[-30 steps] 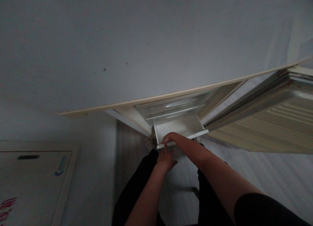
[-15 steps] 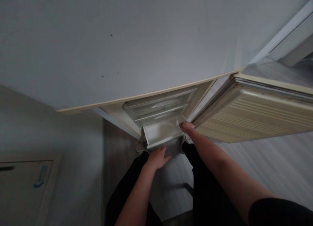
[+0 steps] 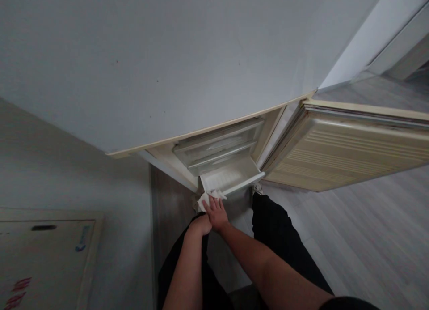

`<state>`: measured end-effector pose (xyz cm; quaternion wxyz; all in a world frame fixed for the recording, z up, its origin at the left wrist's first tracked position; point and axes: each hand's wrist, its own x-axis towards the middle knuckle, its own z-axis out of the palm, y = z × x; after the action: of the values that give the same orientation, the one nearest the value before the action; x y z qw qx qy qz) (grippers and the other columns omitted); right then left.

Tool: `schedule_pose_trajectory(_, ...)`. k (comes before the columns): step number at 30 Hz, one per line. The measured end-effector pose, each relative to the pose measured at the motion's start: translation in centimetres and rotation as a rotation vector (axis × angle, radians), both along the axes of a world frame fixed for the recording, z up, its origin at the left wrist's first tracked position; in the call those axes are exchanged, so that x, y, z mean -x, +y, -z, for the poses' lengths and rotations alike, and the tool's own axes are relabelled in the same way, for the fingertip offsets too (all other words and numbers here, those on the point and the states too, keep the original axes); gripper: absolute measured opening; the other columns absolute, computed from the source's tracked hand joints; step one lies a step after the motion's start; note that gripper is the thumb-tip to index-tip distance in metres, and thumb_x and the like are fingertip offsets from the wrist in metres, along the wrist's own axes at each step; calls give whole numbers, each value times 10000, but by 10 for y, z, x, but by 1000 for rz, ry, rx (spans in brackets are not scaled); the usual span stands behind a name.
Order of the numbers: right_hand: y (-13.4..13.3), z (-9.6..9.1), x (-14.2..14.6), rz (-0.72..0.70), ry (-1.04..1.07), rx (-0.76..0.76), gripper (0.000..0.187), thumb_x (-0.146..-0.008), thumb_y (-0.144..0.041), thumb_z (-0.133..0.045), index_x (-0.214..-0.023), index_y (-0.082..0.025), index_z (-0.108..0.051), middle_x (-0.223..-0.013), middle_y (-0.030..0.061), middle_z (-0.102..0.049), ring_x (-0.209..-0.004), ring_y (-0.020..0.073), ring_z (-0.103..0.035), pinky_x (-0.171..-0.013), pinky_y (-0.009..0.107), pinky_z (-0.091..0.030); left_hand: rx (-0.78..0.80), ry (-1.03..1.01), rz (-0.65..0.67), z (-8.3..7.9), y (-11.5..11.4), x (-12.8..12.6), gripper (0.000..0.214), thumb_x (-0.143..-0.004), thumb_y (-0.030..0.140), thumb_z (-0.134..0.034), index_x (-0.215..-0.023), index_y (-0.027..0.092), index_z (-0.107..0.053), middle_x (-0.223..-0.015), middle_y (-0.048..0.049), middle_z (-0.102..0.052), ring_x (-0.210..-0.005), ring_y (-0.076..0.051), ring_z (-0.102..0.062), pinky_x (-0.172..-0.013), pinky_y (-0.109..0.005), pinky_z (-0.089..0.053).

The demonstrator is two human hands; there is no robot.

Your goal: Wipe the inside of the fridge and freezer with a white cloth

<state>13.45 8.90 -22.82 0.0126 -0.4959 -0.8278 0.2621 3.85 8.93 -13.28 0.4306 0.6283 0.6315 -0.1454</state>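
I look down over the white top of a fridge (image 3: 161,68). Its lower door (image 3: 351,153) hangs open to the right. A clear drawer (image 3: 231,176) at the bottom is pulled out toward my legs. My right hand (image 3: 217,214) presses a crumpled white cloth (image 3: 205,197) against the drawer's front left corner, fingers stretched over the cloth. My left hand (image 3: 200,225) sits just below and left of it, touching the right wrist. It looks rounded and its fingers are hidden.
More clear drawers (image 3: 217,144) sit inside above the pulled-out one. A cardboard box (image 3: 43,252) with red and blue marks stands at the lower left. Pale wood floor (image 3: 368,238) lies to the right, and a white wall to the left.
My right hand has moved with the white cloth from the drawer's right corner to its front left corner. My left hand has drawn back under the right wrist. The view has shifted slightly.
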Motion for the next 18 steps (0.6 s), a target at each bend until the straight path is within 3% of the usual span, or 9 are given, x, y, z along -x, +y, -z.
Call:
schedule_pose_trajectory(3, 7, 12, -29, 24, 23, -37, 668, -1010, -361, -471, -1632, -256, -251, -1694, 147, -173, -1563, 327, -201, -1260, 558, -137, 2, -57, 0, 3, 2, -9, 378, -912, 279, -495, -1240, 172, -649, -1349, -126, -678, -1224, -235, -650, -1021, -294, -477)
schedule_pose_trajectory(8, 49, 12, -99, 420, -88, -97, 600, -1056, -403, -324, -1617, -189, -307, -1676, 157, -243, -1536, 323, -261, -1262, 531, -125, -37, -112, -32, 0, 9, -31, 572, -988, 404, -423, -1462, 86, -439, -1460, -175, -583, -1336, -209, -567, -1097, -264, -415)
schedule_pose_trajectory(12, 78, 11, -148, 689, -135, -85, 627, -1051, -422, -328, -1619, -157, -297, -1685, 165, -211, -1537, 344, -236, -1255, 513, -146, -7, -141, 4, -3, 18, -50, 598, -952, 438, -500, -1435, 84, -491, -1460, -183, -581, -1331, -240, -576, -1086, -281, -434)
schedule_pose_trajectory(15, 103, 10, -171, 899, -157, -42, 681, -1039, -412, -345, -1624, -79, -239, -1681, 232, -150, -1537, 378, -220, -1244, 505, -175, -13, -133, 25, -2, 30, -67, 627, -941, 448, -510, -1444, 75, -486, -1493, -200, -542, -1364, -285, -544, -1128, -340, -408)
schedule_pose_trajectory(18, 125, 11, -185, 1069, -193, 39, 753, -1041, -408, -285, -1603, 64, -116, -1631, 346, -168, -1532, 395, -236, -1225, 474, -239, -28, -130, 48, 1, 39, -84, 655, -955, 465, -476, -1492, 93, -429, -1538, -184, -496, -1423, -285, -479, -1173, -358, -357)
